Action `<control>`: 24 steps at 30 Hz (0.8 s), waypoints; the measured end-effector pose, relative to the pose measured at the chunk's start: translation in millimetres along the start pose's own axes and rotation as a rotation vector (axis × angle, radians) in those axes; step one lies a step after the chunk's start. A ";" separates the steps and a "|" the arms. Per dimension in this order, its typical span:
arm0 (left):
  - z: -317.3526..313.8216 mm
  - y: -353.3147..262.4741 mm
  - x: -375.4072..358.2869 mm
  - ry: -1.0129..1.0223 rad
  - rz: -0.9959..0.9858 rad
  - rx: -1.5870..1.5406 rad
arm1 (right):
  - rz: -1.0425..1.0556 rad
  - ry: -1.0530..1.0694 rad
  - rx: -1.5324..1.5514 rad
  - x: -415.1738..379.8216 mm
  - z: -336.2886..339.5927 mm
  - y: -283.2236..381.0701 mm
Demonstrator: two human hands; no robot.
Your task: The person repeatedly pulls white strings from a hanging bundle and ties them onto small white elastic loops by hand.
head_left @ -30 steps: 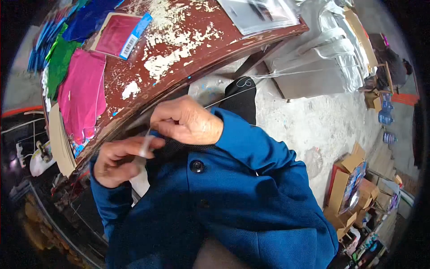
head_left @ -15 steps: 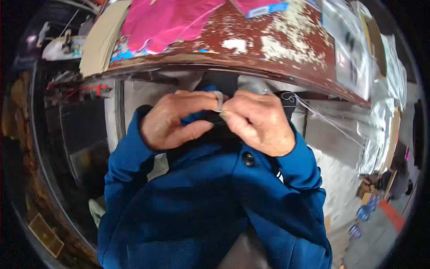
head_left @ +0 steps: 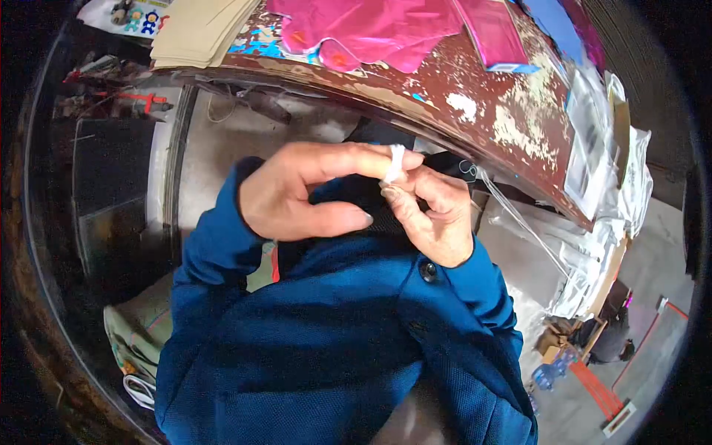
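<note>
A white band (head_left: 395, 164) is wrapped round the index finger of my left hand (head_left: 300, 189), near its tip. The thumb of my left hand is apart from that finger, stretched out below it. My right hand (head_left: 437, 211) pinches the lower end of the band between thumb and fingertips. Both hands are in front of my blue jacket, just below the worn edge of a red-brown table (head_left: 475, 111).
Pink sheets (head_left: 363, 30) and tan paper sheets (head_left: 200, 33) lie on the table. White strings (head_left: 519, 219) hang at the right beside clear plastic bags (head_left: 593, 252). A dark shelf (head_left: 111, 163) stands at the left.
The view has turned and shifted, so the table now slants down to the right. My left thumb and index finger are farther apart, and the white band shows more fully.
</note>
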State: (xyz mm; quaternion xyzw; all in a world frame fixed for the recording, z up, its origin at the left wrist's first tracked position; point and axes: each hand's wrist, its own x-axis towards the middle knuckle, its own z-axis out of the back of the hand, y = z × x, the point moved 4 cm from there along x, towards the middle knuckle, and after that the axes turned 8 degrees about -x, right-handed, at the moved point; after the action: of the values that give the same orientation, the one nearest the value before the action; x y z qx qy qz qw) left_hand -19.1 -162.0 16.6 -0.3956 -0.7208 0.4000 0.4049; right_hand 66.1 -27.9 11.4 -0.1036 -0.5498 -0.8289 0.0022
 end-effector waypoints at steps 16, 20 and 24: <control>51.8 -11.0 -19.5 -0.032 0.096 -0.071 | -0.015 0.199 -0.061 85.4 -9.3 7.0; 57.4 -19.6 -28.0 -0.157 0.013 -0.074 | -0.069 0.267 0.055 67.4 -45.8 -17.5; 56.2 -20.2 -31.7 -0.214 -0.045 0.214 | 0.001 0.360 0.051 67.0 -46.9 -0.6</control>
State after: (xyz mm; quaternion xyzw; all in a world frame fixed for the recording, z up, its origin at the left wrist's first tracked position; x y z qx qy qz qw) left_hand -63.3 -212.2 6.5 -0.2890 -0.7217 0.5052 0.3747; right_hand -7.5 -63.1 5.0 0.0462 -0.5612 -0.8199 0.1033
